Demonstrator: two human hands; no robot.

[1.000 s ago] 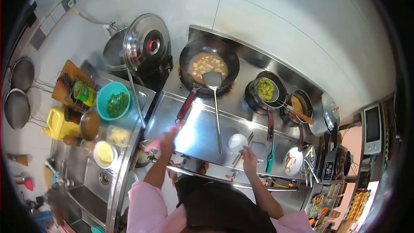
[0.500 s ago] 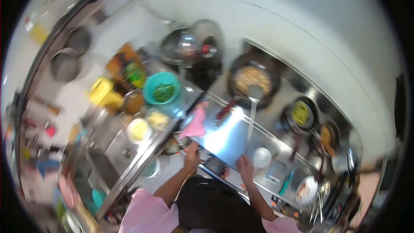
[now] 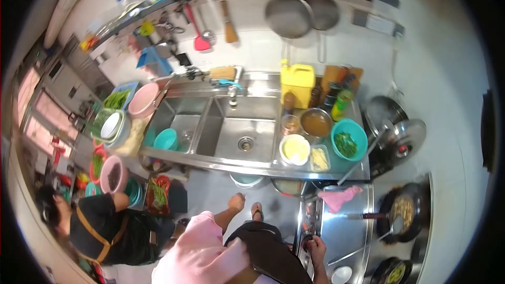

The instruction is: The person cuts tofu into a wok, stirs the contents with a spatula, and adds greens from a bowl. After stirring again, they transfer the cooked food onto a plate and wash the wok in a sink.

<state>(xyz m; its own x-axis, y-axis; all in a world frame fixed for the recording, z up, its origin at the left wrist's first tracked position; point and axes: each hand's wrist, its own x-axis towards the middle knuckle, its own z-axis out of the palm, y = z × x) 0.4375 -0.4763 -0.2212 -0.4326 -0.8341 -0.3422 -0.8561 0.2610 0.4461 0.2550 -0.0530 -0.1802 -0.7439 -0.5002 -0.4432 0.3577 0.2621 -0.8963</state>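
Note:
My left hand hangs over the floor in front of the sink counter, its fingers curled and nothing seen in them. At the stove's front edge, my right hand has its fingers closed about a dark round stove knob. A pink cloth lies on the steel stove top beyond that hand. To its right, a long-handled spatula leans into a wok of browned food. A white bowl stands near the front of the stove.
A double steel sink lies ahead. On its counter are a turquoise bowl of chopped greens, a white bowl of yellow liquid, a metal pot and a yellow jug. Another person bends at the left beside several basins.
My view has swung left from the stove to the sink, bringing the other person into sight. My left hand has come away from near the pink cloth; my right hand is at the stove's front edge.

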